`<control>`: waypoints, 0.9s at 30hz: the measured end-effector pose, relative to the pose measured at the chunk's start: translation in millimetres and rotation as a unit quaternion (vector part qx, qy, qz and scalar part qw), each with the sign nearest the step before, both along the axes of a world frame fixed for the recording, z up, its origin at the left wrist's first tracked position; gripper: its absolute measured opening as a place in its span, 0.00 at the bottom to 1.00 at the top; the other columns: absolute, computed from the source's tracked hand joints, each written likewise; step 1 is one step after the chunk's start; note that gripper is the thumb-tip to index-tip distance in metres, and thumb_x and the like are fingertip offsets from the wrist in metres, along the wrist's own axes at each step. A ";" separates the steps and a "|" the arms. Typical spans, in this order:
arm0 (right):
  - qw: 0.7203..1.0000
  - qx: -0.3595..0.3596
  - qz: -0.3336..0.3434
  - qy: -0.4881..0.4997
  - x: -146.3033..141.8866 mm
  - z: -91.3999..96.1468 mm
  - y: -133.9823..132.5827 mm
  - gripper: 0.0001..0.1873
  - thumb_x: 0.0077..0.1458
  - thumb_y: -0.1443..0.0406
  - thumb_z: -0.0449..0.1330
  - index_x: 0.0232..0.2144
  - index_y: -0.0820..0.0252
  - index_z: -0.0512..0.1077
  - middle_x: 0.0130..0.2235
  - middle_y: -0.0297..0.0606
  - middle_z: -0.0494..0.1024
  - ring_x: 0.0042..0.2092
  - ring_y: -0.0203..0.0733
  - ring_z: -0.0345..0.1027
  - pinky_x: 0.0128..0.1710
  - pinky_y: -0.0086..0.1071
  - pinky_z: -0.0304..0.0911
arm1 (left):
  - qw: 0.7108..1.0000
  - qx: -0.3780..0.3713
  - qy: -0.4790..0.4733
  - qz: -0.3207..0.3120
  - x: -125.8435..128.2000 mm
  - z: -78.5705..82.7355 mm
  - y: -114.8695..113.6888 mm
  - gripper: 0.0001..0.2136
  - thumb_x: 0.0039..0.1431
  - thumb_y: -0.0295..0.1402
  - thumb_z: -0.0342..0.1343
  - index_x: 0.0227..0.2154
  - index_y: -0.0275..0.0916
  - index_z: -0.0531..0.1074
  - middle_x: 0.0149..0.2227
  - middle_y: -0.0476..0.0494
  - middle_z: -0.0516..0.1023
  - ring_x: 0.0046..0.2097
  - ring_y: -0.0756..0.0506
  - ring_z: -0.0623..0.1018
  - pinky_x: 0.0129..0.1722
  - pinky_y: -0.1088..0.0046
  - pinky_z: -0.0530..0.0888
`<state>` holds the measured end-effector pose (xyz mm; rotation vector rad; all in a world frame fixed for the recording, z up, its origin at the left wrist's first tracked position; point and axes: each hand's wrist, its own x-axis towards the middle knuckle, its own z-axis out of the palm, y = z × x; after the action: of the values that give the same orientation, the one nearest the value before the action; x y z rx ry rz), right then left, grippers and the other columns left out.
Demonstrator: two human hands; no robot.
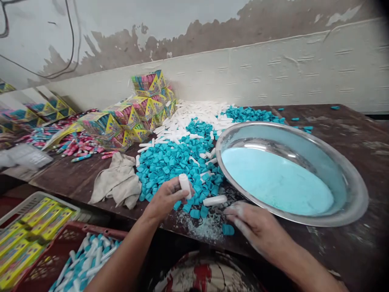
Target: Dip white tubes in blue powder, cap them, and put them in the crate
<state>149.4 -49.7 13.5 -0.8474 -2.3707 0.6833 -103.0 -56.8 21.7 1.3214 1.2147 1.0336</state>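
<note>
My left hand [170, 196] grips a small white plastic tube [184, 185], its open end tilted up, above a heap of blue caps [170, 162]. Powder coats the fingers of my right hand [253, 223], which reaches low over the table with thumb and fingers apart and nothing visible in them. Just left of its fingertips lies a loose blue cap [227, 229], and another white tube [215, 200] rests on its side by the heap. Behind my right hand stands a wide steel basin [346, 178] holding light blue powder [273, 178].
White tubes [197, 109] are piled toward the wall. A crumpled cloth [117, 182] lies left of the caps, with packed boxes [146, 109] stacked behind. Below the table edge, a red crate [57, 243] holds blue-and-white capped tubes, beside a crate of yellow boxes [21, 247].
</note>
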 end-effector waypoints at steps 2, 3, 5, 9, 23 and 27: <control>0.998 -0.038 0.004 -0.056 -23.2 -21.2 0.1 0.12 0.57 0.70 0.48 0.34 0.59 0.72 0.33 0.39 0.74 0.35 0.38 0.69 0.36 0.28 0.63 | 0.998 -0.040 -0.033 0.028 -16.9 -18.9 -20.2 0.09 0.52 0.36 0.54 0.31 0.34 0.68 0.30 0.45 0.72 0.30 0.49 0.70 0.27 0.76 0.69; 0.995 -0.043 -0.003 -0.089 -33.9 -29.7 1.9 0.12 0.56 0.70 0.49 0.35 0.60 0.72 0.33 0.39 0.74 0.36 0.39 0.68 0.37 0.29 0.63 | 0.996 -0.056 -0.047 0.042 -23.0 -27.3 -28.4 0.09 0.52 0.36 0.54 0.31 0.34 0.68 0.30 0.45 0.72 0.30 0.49 0.70 0.27 0.76 0.69; 0.987 -0.024 -0.018 -0.156 -54.3 -40.6 5.8 0.11 0.56 0.69 0.51 0.35 0.60 0.73 0.35 0.41 0.73 0.38 0.41 0.67 0.38 0.30 0.62 | 0.993 -0.074 -0.065 0.063 -31.0 -40.2 -40.5 0.10 0.51 0.37 0.54 0.31 0.35 0.67 0.30 0.46 0.71 0.30 0.49 0.69 0.26 0.76 0.70; 0.960 0.078 0.010 -0.270 -90.3 -43.8 5.3 0.11 0.54 0.72 0.51 0.36 0.62 0.72 0.37 0.44 0.70 0.40 0.45 0.64 0.40 0.35 0.61 | 0.993 -0.073 -0.060 0.066 -36.3 -51.7 -50.0 0.08 0.51 0.34 0.54 0.31 0.34 0.68 0.30 0.45 0.70 0.32 0.48 0.69 0.28 0.74 0.71; 0.989 -0.148 0.001 0.023 -77.0 -54.4 12.7 0.06 0.51 0.70 0.54 0.32 0.60 0.70 0.34 0.38 0.72 0.38 0.40 0.65 0.40 0.33 0.59 | 0.996 -0.075 -0.041 -0.007 -25.1 -61.3 -47.7 0.07 0.50 0.32 0.52 0.30 0.32 0.68 0.30 0.46 0.69 0.31 0.49 0.68 0.28 0.75 0.69; 0.939 -0.312 -0.056 0.130 -72.5 -48.8 9.2 0.06 0.48 0.63 0.58 0.30 0.59 0.70 0.29 0.33 0.71 0.33 0.39 0.64 0.36 0.33 0.58 | 0.995 -0.080 -0.053 -0.041 -14.9 -58.9 -45.8 0.06 0.49 0.31 0.52 0.28 0.32 0.67 0.28 0.47 0.68 0.30 0.50 0.68 0.28 0.76 0.68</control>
<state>76.9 -40.5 -35.3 -1.0529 -1.8602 1.4416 -117.9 -102.6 -37.2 1.1678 1.1295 0.9166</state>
